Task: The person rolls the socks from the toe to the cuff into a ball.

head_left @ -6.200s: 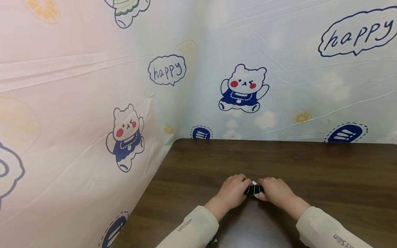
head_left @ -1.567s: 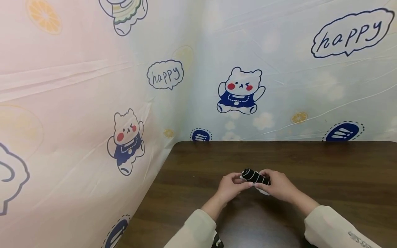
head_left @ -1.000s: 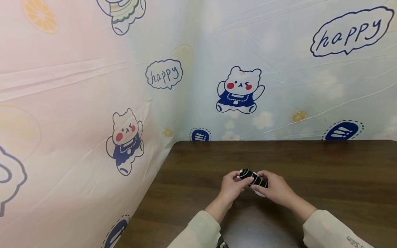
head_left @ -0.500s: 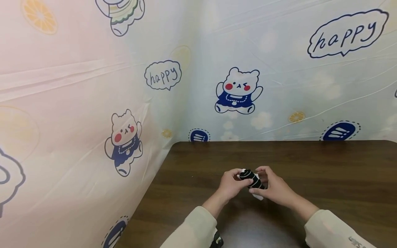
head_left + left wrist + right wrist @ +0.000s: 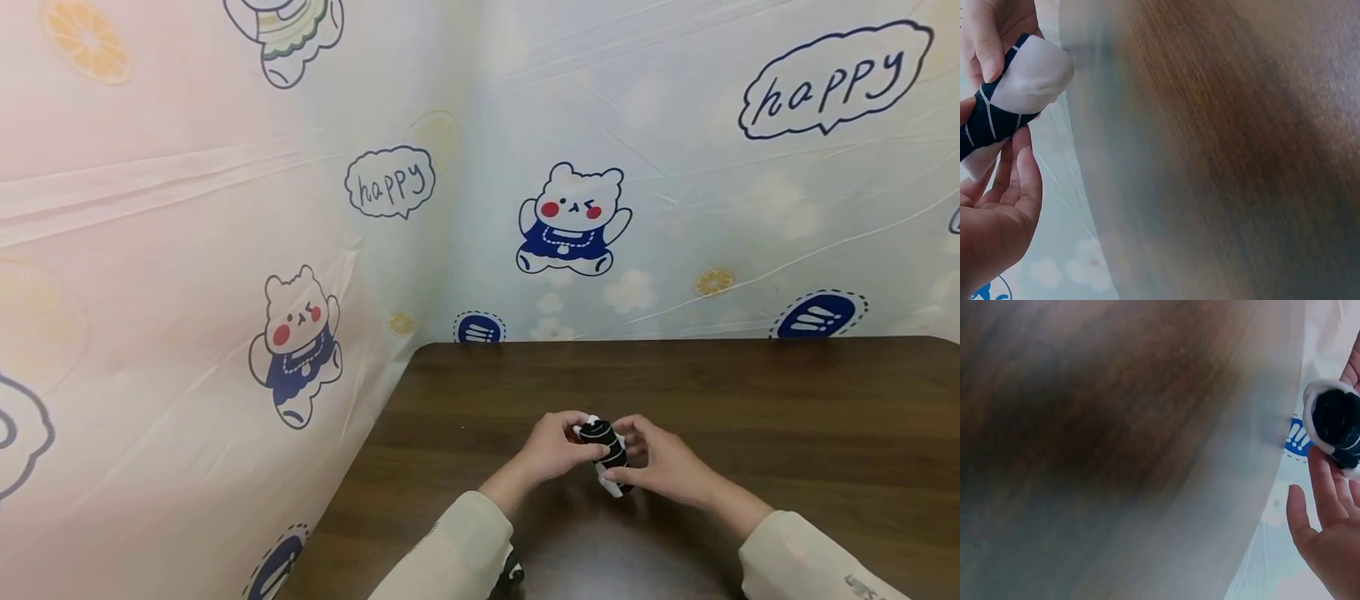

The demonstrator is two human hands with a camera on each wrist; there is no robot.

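Note:
A rolled sock (image 5: pixel 606 443), black with thin white stripes and white patches, is between both hands above the table. My left hand (image 5: pixel 551 450) grips its upper left side, thumb across the stripes and fingers behind. My right hand (image 5: pixel 667 462) holds the lower end, its thumb on the near side and the other fingers curved round the far side. In the left wrist view, the sock's rounded white end (image 5: pixel 1038 72) sticks out past the right thumb. The right wrist view gives the dark rolled end (image 5: pixel 1338 419), with right-hand fingertips touching it from below.
The brown wooden table (image 5: pixel 465 392) reaches back to a printed cloth wall (image 5: pixel 675 167). Another printed cloth (image 5: pixel 172 333) hangs along the left edge. Beside the left sleeve (image 5: pixel 457 542) lies a small black-and-white thing (image 5: pixel 513 571), mostly hidden.
From a level hold 6.2 seconds ago, the roll came up slanted, then turned steeper, its lower end swinging toward the person. The left thumb has moved onto the stripes; the right fingers have shifted.

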